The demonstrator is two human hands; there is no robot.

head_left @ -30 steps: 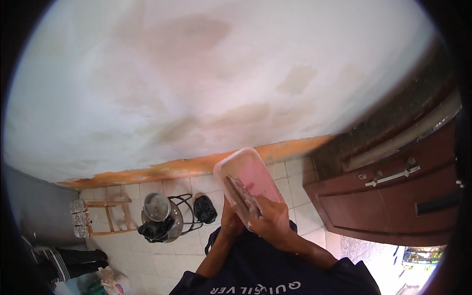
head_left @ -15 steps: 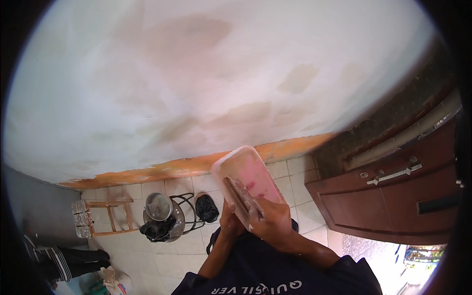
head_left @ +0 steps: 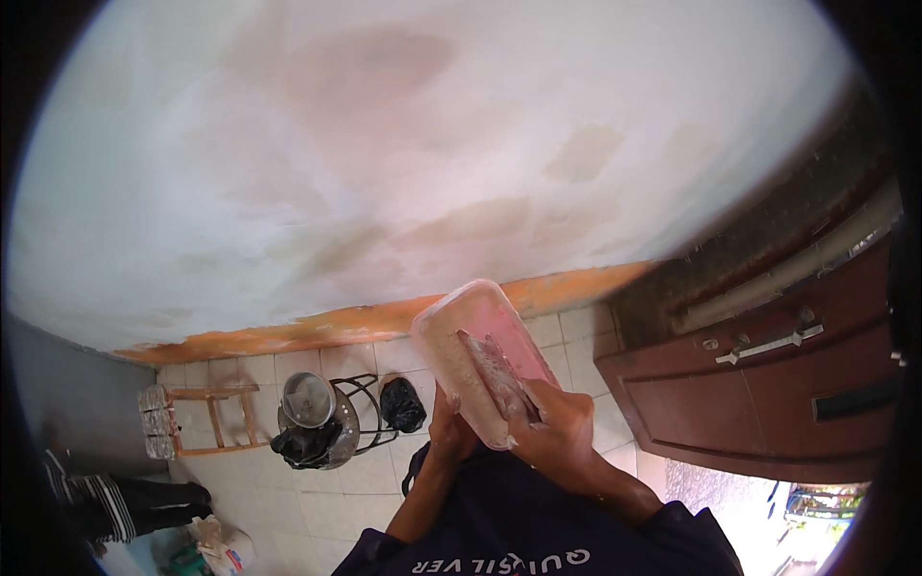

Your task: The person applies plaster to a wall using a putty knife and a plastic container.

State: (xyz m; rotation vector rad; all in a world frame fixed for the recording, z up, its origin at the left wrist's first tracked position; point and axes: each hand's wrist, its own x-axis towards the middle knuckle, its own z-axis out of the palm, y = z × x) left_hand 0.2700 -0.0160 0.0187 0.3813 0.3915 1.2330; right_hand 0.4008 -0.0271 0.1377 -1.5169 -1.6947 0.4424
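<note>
A pink shallow rectangular tray, smeared with pale putty, is tilted in front of my chest. My left hand grips its near left side; most of those fingers are hidden behind the tray. My right hand is closed around a putty-coated, wide-bladed scraper. The blade lies within the tray, slanting from the far left toward my right hand. A band of beige putty covers the tray's left part, beside the blade. Beyond the tray rises a white wall with damp-looking beige patches.
A stool bears a metal pot and a black bag. Another black bag sits beside it. Farther left are a wooden frame and a person's dark-clothed legs. A brown door stands at right.
The scraper has shifted rightward across the tray, with my right hand moving slightly right. More beige putty shows on the tray's left part. My left hand keeps its grip.
</note>
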